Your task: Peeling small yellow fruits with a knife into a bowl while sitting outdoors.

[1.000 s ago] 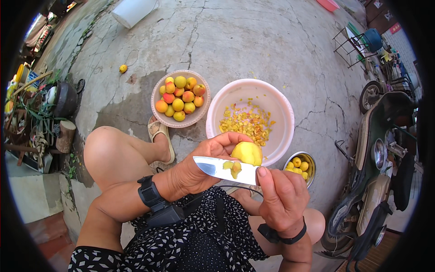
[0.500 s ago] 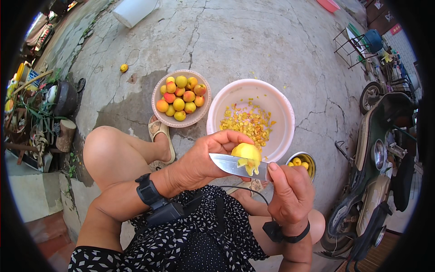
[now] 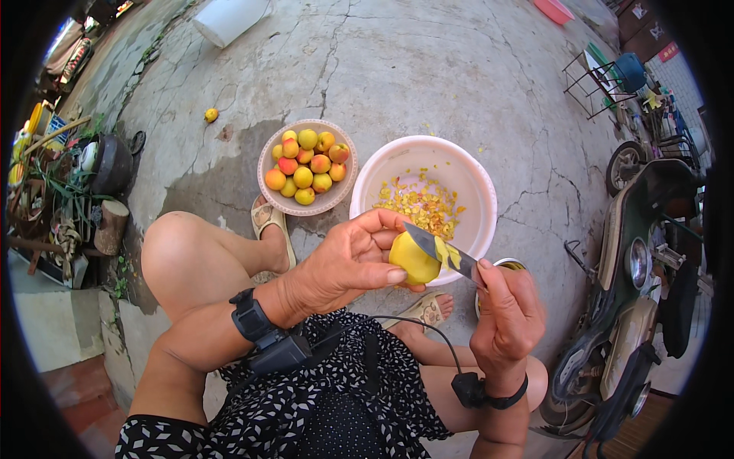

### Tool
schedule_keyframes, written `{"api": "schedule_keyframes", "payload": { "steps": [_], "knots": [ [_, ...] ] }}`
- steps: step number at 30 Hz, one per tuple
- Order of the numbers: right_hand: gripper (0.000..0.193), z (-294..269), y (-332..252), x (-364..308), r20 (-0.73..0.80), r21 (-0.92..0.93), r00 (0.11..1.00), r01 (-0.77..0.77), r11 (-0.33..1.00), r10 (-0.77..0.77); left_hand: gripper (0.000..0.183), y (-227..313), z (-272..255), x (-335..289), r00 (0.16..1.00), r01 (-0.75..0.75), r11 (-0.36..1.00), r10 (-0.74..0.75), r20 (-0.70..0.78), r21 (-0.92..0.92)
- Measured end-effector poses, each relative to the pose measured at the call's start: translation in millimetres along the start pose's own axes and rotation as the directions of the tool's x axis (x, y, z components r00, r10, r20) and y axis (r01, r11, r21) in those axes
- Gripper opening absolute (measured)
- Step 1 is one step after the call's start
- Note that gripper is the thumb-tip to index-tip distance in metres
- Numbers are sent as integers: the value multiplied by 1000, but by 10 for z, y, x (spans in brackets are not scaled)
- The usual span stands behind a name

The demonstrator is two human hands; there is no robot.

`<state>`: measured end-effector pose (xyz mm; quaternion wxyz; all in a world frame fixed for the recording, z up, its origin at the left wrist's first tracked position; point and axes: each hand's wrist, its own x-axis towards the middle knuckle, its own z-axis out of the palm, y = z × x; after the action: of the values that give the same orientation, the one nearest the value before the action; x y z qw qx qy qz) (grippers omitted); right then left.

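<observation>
My left hand (image 3: 355,256) holds a peeled yellow peach (image 3: 414,258) between thumb and fingers, above the near rim of a pink basin (image 3: 482,183). Peel scraps (image 3: 419,203) lie scattered in that basin. In my right hand (image 3: 506,317) is a kitchen knife (image 3: 461,262), gripped by its handle, its blade slanting up and left against the peach's right side. Bits of yellow peel cling to the blade. Behind my right hand, a metal bowl (image 3: 511,263) is mostly hidden.
A pale, round basket (image 3: 351,180) of red-and-yellow peaches stands left of the basin. One loose peach (image 3: 211,115) lies farther left on the cracked concrete. At the right stands a scooter (image 3: 623,268); a white bucket (image 3: 225,21) lies at the back.
The knife has swung from lying across the peach's front to its upper right side, tip now pointing up. My right hand has shifted slightly right, covering the peaches in the metal bowl.
</observation>
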<state>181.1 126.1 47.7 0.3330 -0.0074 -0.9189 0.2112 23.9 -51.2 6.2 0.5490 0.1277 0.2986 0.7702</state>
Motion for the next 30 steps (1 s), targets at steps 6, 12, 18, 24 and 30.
{"api": "schedule_keyframes", "payload": {
  "steps": [6, 12, 18, 24, 30],
  "knots": [
    [48, 39, -167, -46, 114, -93, 978, 183, 979, -172, 60, -112, -81, 34, 1000, -4, 996, 6, 22, -85],
    [52, 30, -69, -66, 110, -90, 984, 147, 985, -137, 59, -103, -97, 11, 999, 16, 999, -14, 52, -46],
    [62, 20, -42, -49, 94, -99, 990, 116, 988, -106, 64, -75, -38, 12, 1000, 0, 999, 0, -9, -43],
    [52, 104, -92, -107, 111, -114, 979, 181, 977, -168, 59, -101, -44, 42, 1000, -23, 998, 24, -15, 60],
    [53, 144, -132, -66, 87, -126, 982, 177, 976, -166, 57, -82, -26, 30, 999, -32, 990, 35, -18, 137]
  ]
}}
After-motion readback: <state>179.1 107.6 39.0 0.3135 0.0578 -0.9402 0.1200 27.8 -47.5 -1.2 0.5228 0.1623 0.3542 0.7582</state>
